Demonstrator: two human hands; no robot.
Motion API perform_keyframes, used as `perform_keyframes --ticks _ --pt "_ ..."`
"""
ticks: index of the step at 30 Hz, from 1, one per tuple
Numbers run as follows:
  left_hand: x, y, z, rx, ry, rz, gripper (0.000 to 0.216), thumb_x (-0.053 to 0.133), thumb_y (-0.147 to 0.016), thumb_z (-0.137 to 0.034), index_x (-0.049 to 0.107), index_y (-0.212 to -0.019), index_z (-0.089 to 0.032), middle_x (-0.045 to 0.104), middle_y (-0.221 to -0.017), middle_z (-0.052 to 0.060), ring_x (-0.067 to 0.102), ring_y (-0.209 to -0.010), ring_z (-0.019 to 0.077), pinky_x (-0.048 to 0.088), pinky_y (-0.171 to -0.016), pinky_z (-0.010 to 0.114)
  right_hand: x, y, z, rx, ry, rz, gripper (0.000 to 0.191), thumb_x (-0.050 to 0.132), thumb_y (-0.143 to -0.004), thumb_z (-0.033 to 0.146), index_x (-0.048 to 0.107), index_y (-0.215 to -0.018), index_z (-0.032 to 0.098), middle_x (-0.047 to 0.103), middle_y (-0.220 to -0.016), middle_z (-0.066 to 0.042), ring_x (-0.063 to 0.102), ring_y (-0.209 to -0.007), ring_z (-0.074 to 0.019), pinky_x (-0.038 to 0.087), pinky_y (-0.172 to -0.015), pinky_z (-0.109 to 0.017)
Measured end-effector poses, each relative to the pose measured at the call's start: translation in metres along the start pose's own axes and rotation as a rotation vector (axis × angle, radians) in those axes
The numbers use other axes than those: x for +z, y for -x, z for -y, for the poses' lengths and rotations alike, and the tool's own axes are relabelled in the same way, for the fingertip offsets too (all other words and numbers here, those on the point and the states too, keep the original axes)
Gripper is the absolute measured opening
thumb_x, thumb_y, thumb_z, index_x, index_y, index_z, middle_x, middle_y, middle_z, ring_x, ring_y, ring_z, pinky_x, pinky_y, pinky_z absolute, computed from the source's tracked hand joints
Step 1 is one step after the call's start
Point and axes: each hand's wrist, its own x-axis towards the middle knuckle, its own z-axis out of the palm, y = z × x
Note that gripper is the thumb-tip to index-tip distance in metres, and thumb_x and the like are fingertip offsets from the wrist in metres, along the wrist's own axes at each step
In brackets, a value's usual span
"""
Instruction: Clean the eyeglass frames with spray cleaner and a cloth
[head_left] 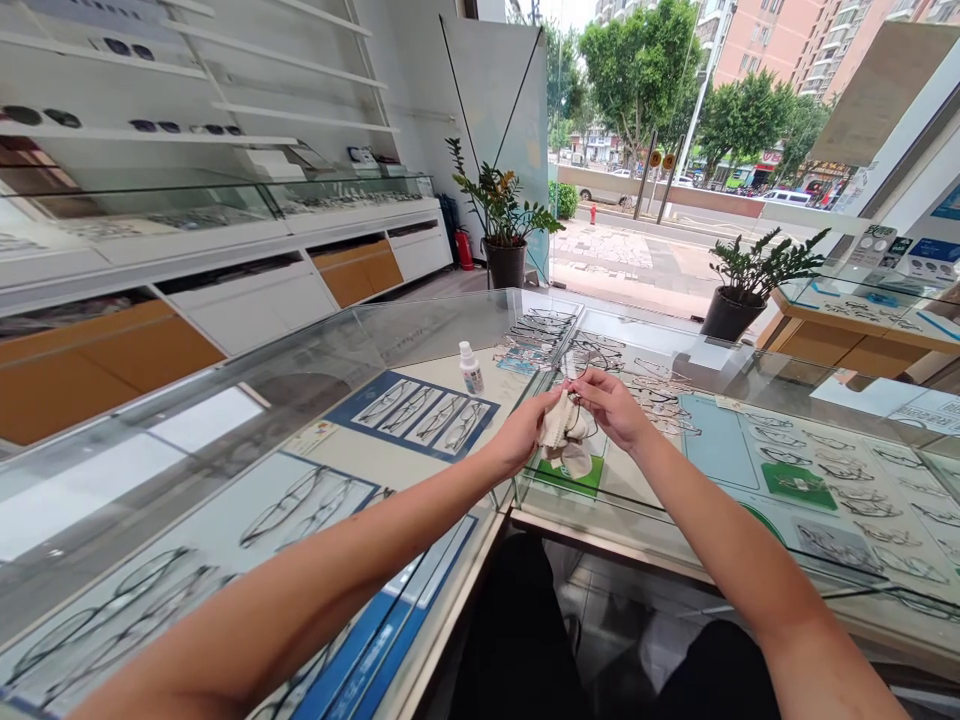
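Both of my hands are together above the corner of the glass display counter [637, 520]. My left hand [525, 432] is closed on a cream-coloured cleaning cloth [566, 440], which hangs down in folds. Pinched between the fingers of my right hand [611, 405] is a pair of eyeglasses [594, 425]; a thin dark rim shows beside the cloth, and the rest is covered by cloth and fingers. A small white spray bottle [471, 370] stands upright on the glass to the left of my hands.
Several eyeglass frames [859, 500] lie in the case at right, others [420, 410] at left. A green card [592, 478] is below the cloth. Potted plants [506, 262] stand beyond the counter near the glass front. Wall shelves [300, 135] hold sunglasses at far left.
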Motion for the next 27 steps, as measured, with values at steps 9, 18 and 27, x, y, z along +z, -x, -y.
perform_keyframes --ticks 9,18,27 --pt "-0.0024 0.0035 -0.0047 -0.081 -0.077 0.145 0.065 0.083 -0.067 -0.073 0.069 -0.078 -0.01 0.069 -0.067 0.006 0.061 -0.063 0.0148 0.049 -0.063 0.026 -0.0012 0.0008 0.001 -0.01 -0.005 0.004 0.045 0.097 -0.059 0.052 0.065 -0.069 0.021 0.068 -0.077 0.001 0.059 -0.074 -0.0119 0.05 -0.073 -0.026" --pt "-0.0042 0.0015 -0.0005 -0.056 -0.059 0.23 0.06 0.082 -0.073 -0.069 0.073 -0.08 -0.01 0.072 -0.071 0.008 0.065 -0.07 0.0171 0.05 -0.071 0.028 -0.0002 0.0019 0.0025 0.026 -0.005 -0.013 0.044 0.097 -0.057 0.052 0.067 -0.07 0.022 0.066 -0.073 0.003 0.055 -0.068 -0.0109 0.047 -0.066 -0.025" --pt "-0.0052 0.0051 -0.0061 -0.094 -0.154 0.248 0.054 0.091 -0.067 -0.058 0.071 -0.082 -0.009 0.073 -0.073 0.007 0.061 -0.06 0.0127 0.046 -0.062 0.024 -0.0009 0.0042 0.0045 0.037 0.021 0.05 0.042 0.096 -0.061 0.051 0.066 -0.069 0.022 0.072 -0.081 0.0 0.064 -0.081 -0.0147 0.052 -0.079 -0.028"
